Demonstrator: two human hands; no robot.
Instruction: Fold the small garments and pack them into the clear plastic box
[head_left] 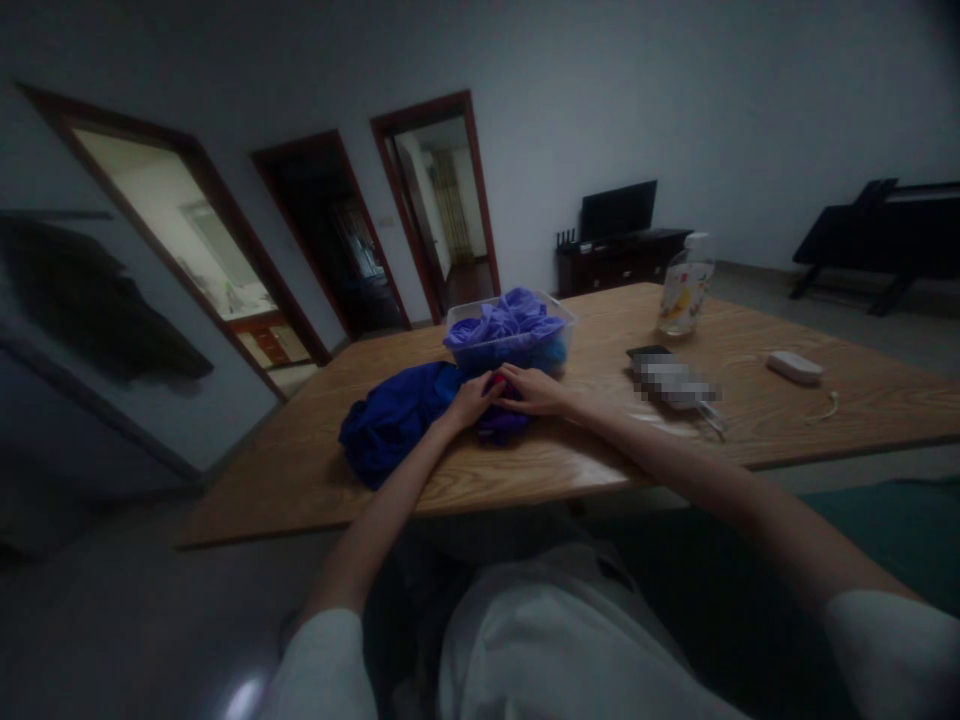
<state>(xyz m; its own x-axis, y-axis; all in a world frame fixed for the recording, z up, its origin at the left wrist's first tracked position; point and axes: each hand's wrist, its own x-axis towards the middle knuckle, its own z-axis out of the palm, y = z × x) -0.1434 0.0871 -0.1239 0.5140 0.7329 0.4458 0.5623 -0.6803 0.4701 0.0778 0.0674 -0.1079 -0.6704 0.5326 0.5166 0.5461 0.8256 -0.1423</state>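
My left hand (pixel 472 398) and my right hand (pixel 534 390) meet near the front of the box, fingers closed on a small purple and red cloth (pixel 504 428). A red patch shows between the fingertips, and purple folds hang below onto the table. What kind of cloth it is, I cannot tell. Beside my left hand lies a crumpled dark blue cloth (pixel 397 420), reaching under my left wrist. Just beyond both hands stands a clear plastic box (pixel 566 322), filled with lavender fabric (pixel 504 322) on top and blue fabric lower down.
Everything rests on a wooden table (pixel 600 440). To the right stand a clear bottle (pixel 684 290) with a printed label, a blurred-out flat item (pixel 671 382) with a strap, a white oblong case (pixel 795 367) and a thin pale loop (pixel 825 408).
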